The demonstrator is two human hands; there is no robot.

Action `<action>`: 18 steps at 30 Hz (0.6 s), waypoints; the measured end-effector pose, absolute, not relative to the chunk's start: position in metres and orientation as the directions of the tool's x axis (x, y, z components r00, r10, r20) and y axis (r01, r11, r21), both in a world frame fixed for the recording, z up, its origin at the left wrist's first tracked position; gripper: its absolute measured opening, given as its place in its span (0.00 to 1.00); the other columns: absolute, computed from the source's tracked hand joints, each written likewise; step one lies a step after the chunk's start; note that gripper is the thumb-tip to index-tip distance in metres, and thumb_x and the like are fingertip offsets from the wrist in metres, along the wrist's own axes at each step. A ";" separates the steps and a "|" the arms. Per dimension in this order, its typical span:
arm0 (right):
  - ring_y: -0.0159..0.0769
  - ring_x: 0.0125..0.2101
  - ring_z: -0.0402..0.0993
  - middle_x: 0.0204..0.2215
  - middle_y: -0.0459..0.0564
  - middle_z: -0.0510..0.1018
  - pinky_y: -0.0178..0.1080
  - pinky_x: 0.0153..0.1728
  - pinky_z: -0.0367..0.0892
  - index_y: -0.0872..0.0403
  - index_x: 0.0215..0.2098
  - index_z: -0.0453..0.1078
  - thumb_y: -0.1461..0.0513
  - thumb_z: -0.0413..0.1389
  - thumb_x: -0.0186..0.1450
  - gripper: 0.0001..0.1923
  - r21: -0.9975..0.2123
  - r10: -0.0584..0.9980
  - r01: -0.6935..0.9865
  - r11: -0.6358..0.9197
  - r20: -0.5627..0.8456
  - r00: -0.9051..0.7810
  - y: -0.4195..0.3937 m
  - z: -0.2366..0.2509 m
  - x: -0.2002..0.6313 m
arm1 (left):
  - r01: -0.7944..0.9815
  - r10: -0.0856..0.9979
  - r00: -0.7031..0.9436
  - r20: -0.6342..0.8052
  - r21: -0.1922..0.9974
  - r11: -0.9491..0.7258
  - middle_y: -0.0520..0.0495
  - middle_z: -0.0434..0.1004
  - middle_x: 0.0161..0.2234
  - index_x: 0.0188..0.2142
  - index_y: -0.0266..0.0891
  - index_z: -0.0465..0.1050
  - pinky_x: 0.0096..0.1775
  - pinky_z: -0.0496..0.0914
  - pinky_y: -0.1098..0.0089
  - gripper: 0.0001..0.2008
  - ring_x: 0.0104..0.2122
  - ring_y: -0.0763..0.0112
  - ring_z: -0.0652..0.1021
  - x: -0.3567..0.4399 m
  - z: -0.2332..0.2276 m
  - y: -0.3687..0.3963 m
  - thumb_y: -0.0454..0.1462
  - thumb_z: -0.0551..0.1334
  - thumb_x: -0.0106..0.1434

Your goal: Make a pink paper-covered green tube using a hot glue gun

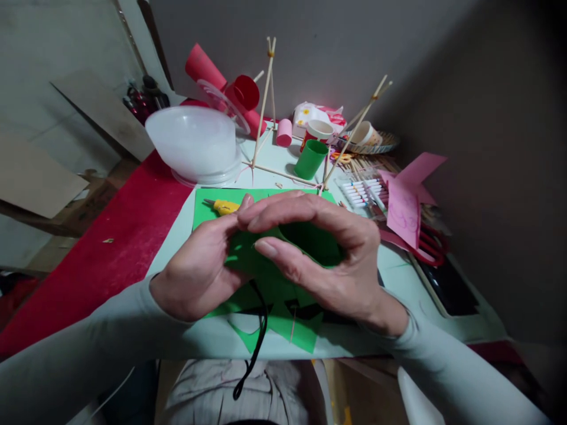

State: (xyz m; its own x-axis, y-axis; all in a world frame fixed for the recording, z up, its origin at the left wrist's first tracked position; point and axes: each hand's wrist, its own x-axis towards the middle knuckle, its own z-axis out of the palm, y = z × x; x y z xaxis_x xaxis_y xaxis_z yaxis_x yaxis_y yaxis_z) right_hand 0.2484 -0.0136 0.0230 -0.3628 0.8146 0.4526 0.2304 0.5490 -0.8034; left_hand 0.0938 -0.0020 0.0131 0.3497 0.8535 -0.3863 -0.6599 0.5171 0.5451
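Pale grey-green long sleeves cover both arms to the wrists, above light striped trousers.

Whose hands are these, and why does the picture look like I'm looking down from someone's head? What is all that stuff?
A person wears a camera on their head, so you see what they see, looking down. The left hand and right hand both hold a curled green paper piece between the fingers. Below lies a green sheet on the table, with a yellow glue gun. Farther back stand a green cup, a white bowl, a frame of thin wooden sticks and a box of markers.
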 end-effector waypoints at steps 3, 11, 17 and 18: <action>0.44 0.44 0.83 0.39 0.45 0.85 0.49 0.53 0.80 0.44 0.36 0.75 0.64 0.65 0.66 0.06 -0.809 0.802 0.161 0.565 0.492 -0.339 -0.015 0.023 0.245 | -0.575 0.798 0.469 -0.377 0.556 0.601 0.49 0.87 0.34 0.43 0.30 0.83 0.26 0.72 0.79 0.19 0.31 0.69 0.84 0.088 0.010 -0.005 0.29 0.51 0.75; 0.38 0.41 0.82 0.38 0.46 0.84 0.45 0.49 0.78 0.48 0.39 0.74 0.61 0.66 0.67 0.05 -0.805 0.811 0.137 0.577 0.544 -0.217 -0.008 0.023 0.245 | -0.655 0.831 0.460 -0.314 0.511 0.556 0.43 0.87 0.43 0.51 0.38 0.81 0.46 0.81 0.58 0.26 0.51 0.46 0.83 0.084 0.009 0.000 0.56 0.61 0.70; 0.37 0.44 0.79 0.40 0.46 0.81 0.44 0.54 0.75 0.49 0.39 0.71 0.62 0.63 0.69 0.05 -0.784 0.808 0.208 0.585 0.586 -0.063 0.011 0.030 0.237 | -0.667 0.931 0.318 -0.181 0.655 0.355 0.45 0.86 0.38 0.44 0.38 0.82 0.56 0.77 0.56 0.12 0.53 0.53 0.82 0.091 0.008 -0.001 0.41 0.60 0.73; 0.36 0.44 0.78 0.39 0.46 0.80 0.42 0.53 0.75 0.49 0.39 0.71 0.62 0.64 0.69 0.05 -0.788 0.805 0.174 0.591 0.590 -0.060 0.014 0.030 0.236 | -0.659 0.939 0.294 -0.178 0.674 0.334 0.45 0.86 0.37 0.41 0.38 0.82 0.56 0.77 0.57 0.09 0.52 0.54 0.82 0.093 0.007 -0.002 0.37 0.61 0.72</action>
State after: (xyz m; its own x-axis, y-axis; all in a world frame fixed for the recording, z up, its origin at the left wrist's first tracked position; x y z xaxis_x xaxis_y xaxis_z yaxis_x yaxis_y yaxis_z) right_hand 0.2359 0.0143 0.0299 -0.0597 0.8049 0.5904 0.1745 0.5907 -0.7878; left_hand 0.0925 -0.0016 0.0065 0.2938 0.9392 -0.1775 -0.6588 0.3335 0.6743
